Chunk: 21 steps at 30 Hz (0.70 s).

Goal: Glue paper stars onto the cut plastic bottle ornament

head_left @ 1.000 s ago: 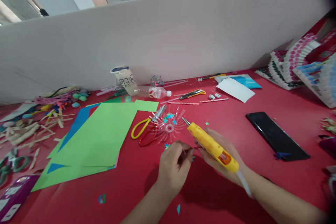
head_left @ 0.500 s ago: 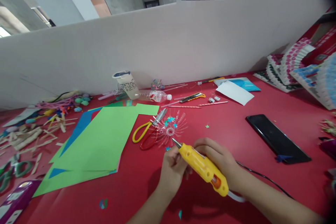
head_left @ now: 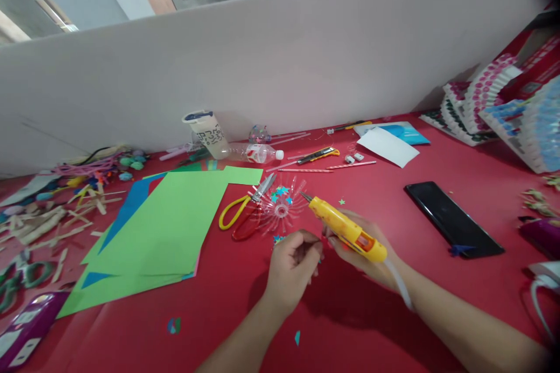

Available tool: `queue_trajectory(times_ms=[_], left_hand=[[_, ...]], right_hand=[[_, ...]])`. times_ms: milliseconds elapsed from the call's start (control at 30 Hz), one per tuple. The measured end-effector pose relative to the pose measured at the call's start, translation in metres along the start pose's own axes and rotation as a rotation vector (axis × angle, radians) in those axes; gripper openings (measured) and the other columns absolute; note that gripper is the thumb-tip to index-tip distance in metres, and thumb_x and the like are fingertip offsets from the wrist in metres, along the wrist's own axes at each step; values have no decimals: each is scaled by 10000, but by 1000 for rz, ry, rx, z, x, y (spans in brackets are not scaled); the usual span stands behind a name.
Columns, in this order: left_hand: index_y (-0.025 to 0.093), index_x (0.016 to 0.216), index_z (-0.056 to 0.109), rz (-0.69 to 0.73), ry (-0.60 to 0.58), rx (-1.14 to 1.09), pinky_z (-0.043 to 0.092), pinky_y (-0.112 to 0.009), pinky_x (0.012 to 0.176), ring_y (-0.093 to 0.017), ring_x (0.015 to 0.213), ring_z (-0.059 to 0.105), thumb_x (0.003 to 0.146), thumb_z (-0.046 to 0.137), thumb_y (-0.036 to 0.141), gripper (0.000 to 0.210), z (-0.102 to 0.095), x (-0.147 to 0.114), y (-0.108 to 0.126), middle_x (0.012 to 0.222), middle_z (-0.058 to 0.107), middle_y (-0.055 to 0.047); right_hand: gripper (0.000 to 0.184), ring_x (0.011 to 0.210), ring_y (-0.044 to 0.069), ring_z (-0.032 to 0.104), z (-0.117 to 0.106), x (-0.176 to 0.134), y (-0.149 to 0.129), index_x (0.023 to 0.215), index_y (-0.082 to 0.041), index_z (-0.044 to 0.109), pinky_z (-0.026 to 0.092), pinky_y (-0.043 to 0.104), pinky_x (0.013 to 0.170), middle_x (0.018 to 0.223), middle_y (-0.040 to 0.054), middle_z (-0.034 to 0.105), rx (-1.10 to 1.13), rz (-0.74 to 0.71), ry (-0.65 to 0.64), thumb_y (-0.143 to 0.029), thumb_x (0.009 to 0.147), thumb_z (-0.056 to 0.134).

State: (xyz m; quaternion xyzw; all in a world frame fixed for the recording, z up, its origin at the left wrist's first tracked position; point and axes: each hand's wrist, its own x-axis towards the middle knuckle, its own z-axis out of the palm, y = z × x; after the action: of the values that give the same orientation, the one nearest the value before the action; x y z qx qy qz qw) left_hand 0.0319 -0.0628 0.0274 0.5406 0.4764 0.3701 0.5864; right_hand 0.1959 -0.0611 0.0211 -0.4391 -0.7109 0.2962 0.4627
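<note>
My right hand (head_left: 373,268) is wrapped around a yellow hot glue gun (head_left: 339,222), its metal nozzle aimed up and left and a whitish glue stick curving from its rear. Beside it, my left hand (head_left: 291,265) is closed, thumb and fingers pinched together; whatever they hold is too small to make out. Both hands' fingertips are close to each other above the table. Just beyond the nozzle lies a clear plastic piece (head_left: 280,210) cut into strips fanned out round a ring. Blue-green stars (head_left: 282,192) rest on it, and scissors (head_left: 235,213) with yellow and red handles touch its left side.
Green paper sheets (head_left: 161,227) cover the red table's left part, near wooden sticks (head_left: 79,218). A plastic bottle (head_left: 251,153), a paper cup (head_left: 207,134) and a utility knife (head_left: 319,155) lie toward the white partition (head_left: 306,64). At right is a black phone (head_left: 450,218).
The glue gun has moved right and away from my left hand, tilting flatter. My left hand has turned, its fingers now curled in a pinch. The view has shifted slightly.
</note>
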Motion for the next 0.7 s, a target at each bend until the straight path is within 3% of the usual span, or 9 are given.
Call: queue_trajectory(times_ms=[167, 300, 433, 533, 700], left_hand=[[159, 750, 541, -2, 9, -44, 346, -142, 342, -52, 370, 437, 766, 587, 282, 132, -4, 3, 1, 512, 524, 54], [165, 811, 541, 139, 179, -50, 365, -139, 357, -52, 384, 446, 820, 573, 317, 156, -19, 7, 2, 508, 496, 69], [179, 880, 519, 197, 294, -89, 365, -138, 345, -53, 421, 490, 836, 572, 370, 203, -30, 10, 4, 653, 578, 37], [184, 877, 513, 224, 325, -96, 370, -136, 358, -49, 428, 496, 846, 559, 387, 210, -31, 10, 6, 672, 581, 35], [171, 882, 561, 214, 307, -101, 409, -159, 391, -62, 444, 507, 842, 566, 360, 193, -27, 9, 5, 685, 607, 15]], right_hand=[[30, 752, 156, 604, -7, 0, -3, 841, -203, 557, 506, 266, 671, 835, 36, 596, -22, -34, -1, -190, 815, 548], [99, 839, 182, 616, -15, -2, -2, 898, -205, 558, 512, 285, 717, 939, 74, 604, -176, -131, -12, -222, 809, 599], [168, 804, 190, 622, -11, -5, 0, 934, -204, 532, 511, 285, 674, 932, 91, 609, -282, -216, -122, -244, 800, 625], [192, 792, 188, 621, -5, -10, 0, 931, -206, 529, 506, 291, 685, 941, 92, 614, -351, -219, -203, -255, 789, 648], [143, 696, 156, 590, -1, -14, 1, 875, -201, 506, 474, 256, 603, 883, 83, 597, -342, -255, -201, -252, 803, 618]])
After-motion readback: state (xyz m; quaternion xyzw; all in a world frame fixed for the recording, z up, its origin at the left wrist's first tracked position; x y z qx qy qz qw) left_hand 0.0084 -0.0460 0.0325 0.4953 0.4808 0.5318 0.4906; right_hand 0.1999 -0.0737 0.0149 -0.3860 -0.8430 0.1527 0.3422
